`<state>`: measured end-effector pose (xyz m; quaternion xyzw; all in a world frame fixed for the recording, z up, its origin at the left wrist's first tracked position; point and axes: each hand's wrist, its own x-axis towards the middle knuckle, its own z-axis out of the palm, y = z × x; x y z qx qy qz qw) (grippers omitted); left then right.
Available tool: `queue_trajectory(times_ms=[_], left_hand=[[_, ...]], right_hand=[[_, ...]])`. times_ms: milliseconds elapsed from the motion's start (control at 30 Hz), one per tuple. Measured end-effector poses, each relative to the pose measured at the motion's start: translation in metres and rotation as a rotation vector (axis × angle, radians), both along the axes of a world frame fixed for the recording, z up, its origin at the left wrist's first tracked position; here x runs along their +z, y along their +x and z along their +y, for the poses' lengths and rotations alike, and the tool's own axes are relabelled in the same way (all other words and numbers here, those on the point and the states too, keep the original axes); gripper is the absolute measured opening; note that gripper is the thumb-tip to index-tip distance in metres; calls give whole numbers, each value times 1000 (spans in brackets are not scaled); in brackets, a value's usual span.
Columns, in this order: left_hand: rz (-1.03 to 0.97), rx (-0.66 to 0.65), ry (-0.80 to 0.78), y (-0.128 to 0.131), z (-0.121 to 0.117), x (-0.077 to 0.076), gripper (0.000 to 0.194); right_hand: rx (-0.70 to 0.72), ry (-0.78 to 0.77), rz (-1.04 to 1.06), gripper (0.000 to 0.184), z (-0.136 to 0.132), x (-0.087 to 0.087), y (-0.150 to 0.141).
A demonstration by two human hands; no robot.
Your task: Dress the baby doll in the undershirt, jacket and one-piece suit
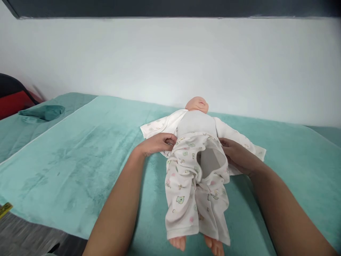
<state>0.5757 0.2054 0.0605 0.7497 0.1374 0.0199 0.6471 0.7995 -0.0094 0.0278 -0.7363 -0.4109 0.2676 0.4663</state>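
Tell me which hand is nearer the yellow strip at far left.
Left. The left hand is at the pants' waist, on the side toward the yellow strip; the right hand is at the waist's opposite side, farther from it.

Can't see fingertips on my left hand (157,143) or right hand (239,154), lost at the pants (183,177). Doll's (196,122) hands hidden in sleeves (157,126); one foot (215,246) clipped at bottom. Yellow tag (5,209) cut off left, print unreadable.
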Motion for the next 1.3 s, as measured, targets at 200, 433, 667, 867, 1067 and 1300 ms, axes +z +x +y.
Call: queue_trajectory(times_ms=[200,433,667,867,1067,1300], left_hand=[[-77,74,-112,3,-3,-9,28],[-181,152,-193,6,-7,-13,31],[-224,109,-128,7,-9,-9,15],[-328,151,60,9,-7,-12,7],[-365,280,-20,17,-7,-24,12],[-424,496,-109,27,-13,-27,18]], right_hand=[[70,-71,300,40,-4,11,-7],[86,24,488,43,0,6,-12],[93,125,385,48,4,7,-19],[9,236,340,45,5,8,-23],[13,255,362,44,10,1,-20],[-41,266,449,35,13,2,-19]])
